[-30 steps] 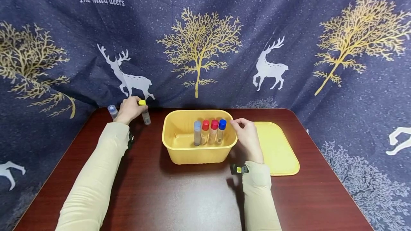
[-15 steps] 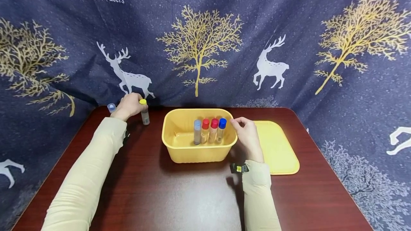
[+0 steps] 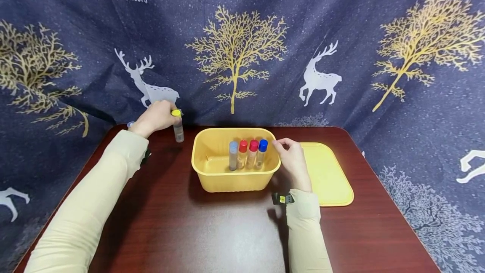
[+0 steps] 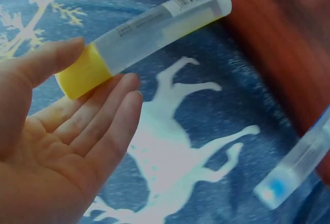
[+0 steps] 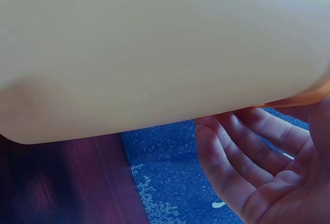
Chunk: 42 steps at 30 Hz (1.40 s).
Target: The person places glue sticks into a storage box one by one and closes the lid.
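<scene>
My left hand (image 3: 157,116) pinches a translucent tube by its yellow cap (image 4: 85,72) between thumb and fingers. This tube (image 3: 179,132) hangs near-upright above the table's back left; a barcode label shows in the left wrist view. Behind my wrist, mostly hidden, is another clear tube with a bluish end (image 4: 289,177). My right hand (image 3: 292,161) holds the right rim of the yellow box (image 3: 235,183) with thumb and fingertips. Inside the box stand a pale blue-topped tube (image 3: 233,155), two red-capped tubes (image 3: 251,155) and a blue-capped tube (image 3: 261,155), side by side.
A flat yellow lid (image 3: 329,176) lies on the dark red table (image 3: 227,235), right of the box and beyond my right hand. A blue cloth backdrop (image 3: 235,54) with trees and deer hangs right behind the table's back edge.
My left hand has lifted the yellow-capped tube off the table and carried it slightly right toward the box. My right hand and the box have stayed in place.
</scene>
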### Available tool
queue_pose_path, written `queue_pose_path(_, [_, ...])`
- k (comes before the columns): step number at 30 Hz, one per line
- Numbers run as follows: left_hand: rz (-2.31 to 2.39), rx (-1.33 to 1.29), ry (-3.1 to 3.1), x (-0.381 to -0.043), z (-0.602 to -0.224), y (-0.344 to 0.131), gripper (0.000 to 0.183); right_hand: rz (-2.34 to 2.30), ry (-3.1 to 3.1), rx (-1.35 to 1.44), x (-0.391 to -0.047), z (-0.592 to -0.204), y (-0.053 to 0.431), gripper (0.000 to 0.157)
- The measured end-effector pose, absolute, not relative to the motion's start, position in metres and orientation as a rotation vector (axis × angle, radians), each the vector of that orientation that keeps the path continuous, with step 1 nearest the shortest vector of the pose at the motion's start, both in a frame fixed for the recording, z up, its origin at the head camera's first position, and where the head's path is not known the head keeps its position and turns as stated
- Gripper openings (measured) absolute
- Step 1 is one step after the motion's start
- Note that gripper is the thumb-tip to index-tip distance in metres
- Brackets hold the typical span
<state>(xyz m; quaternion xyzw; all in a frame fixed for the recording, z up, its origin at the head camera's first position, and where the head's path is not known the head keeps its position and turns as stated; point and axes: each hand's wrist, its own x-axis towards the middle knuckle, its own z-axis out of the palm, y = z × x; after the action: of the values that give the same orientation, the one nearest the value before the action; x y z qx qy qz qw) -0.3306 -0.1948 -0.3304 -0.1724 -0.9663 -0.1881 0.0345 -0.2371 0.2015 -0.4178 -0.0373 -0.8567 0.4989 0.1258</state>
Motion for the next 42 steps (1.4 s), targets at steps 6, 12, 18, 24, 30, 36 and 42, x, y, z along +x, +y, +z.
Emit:
queue_pose_path(6, [-0.519,-0.601,-2.973,-0.322,-0.306,-0.186,0.013,1.443,-2.502,-0.114,-0.237,-0.418,0.202,0.031])
queue_pose_path(12, [-0.479,-0.655,-2.969,-0.312,-0.283,-0.178,0.016,1.436,-2.504,-0.109,-0.237,-0.417,0.202,0.032])
queue_pose_path(18, [-0.496,-0.659,-2.987,-0.306,-0.265,-0.171,0.023,1.440,-2.499,-0.108,-0.239,-0.418,0.202,0.030])
queue_pose_path(24, [-0.523,-0.680,-3.003,-0.299,-0.251,-0.164,0.024,1.426,-2.501,-0.090,-0.240,-0.419,0.203,0.030])
queue_pose_path(30, [-0.542,-0.724,-2.992,-0.292,-0.242,-0.155,0.022,1.444,-2.500,-0.095,-0.239,-0.418,0.202,0.032])
queue_pose_path(36, [-0.480,-0.785,-2.973,-0.285,-0.235,-0.143,0.022,1.463,-2.499,-0.103,-0.238,-0.417,0.201,0.031])
queue_pose_path(42, [-0.490,-0.835,-2.977,-0.283,-0.233,-0.131,0.020,1.456,-2.493,-0.110,-0.238,-0.417,0.200,0.030])
